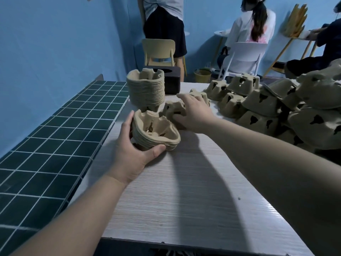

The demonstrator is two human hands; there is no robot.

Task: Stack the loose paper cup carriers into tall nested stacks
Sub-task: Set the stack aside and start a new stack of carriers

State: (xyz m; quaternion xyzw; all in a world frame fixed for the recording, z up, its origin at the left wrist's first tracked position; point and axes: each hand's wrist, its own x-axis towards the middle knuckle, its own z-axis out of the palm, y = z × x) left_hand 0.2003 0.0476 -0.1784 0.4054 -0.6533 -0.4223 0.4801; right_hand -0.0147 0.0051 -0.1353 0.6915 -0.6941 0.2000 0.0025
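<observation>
Carriers: tan moulded-pulp cup carriers (273, 106) are lying heaped upside down at the table's right; a tall nested stack (145, 89) is standing at the far left
Surface: pale wood-grain table (184, 191) is adjoining a dark green tiled ledge (55, 137) under blue walls
Left hand (132, 156): is gripping a short nested stack (156, 131)
Right hand (195, 113): is resting, fingers spread, on a loose overturned carrier (173, 109)

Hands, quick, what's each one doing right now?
Left hand: grips the short nested stack.
Right hand: on a loose carrier; grip cannot be told.
</observation>
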